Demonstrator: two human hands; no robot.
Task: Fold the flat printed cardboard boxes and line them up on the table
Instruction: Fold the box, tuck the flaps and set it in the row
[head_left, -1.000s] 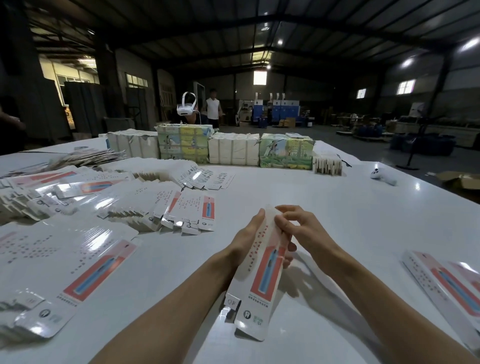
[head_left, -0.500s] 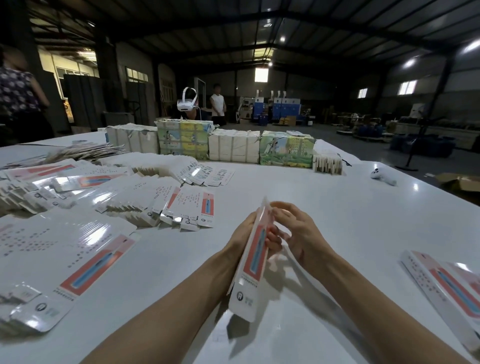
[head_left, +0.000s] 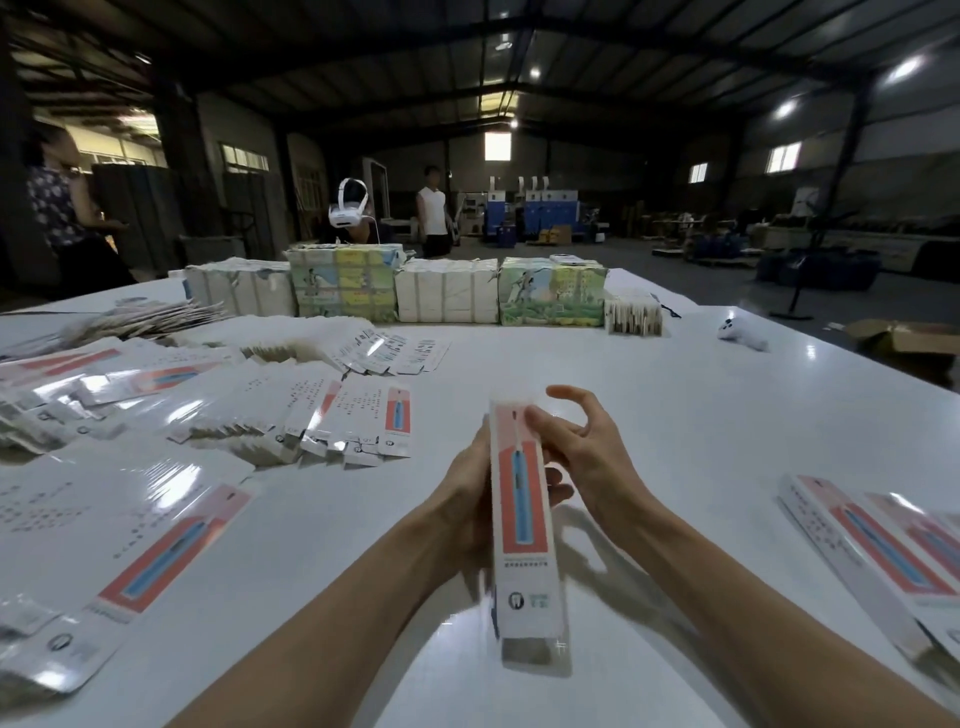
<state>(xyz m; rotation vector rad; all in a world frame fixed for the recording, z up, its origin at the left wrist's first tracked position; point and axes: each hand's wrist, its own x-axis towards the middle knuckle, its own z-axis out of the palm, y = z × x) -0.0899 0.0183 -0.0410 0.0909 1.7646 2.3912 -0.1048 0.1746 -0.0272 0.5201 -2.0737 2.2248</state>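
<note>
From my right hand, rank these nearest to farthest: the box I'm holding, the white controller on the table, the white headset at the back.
1. box, touching the right hand, centre.
2. white controller, far right on the table.
3. white headset, past the table's far edge, left.

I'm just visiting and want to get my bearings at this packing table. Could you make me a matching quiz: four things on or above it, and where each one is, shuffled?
Things:
1. held box
2. flat boxes
3. folded boxes
4. wrapped bundles

Places:
a. along the far edge of the table
b. spread over its left side
c. at its near right edge
d. gripped by the left hand, with the right hand touching its top

Pairs: 1-d, 2-b, 3-c, 4-a
</note>
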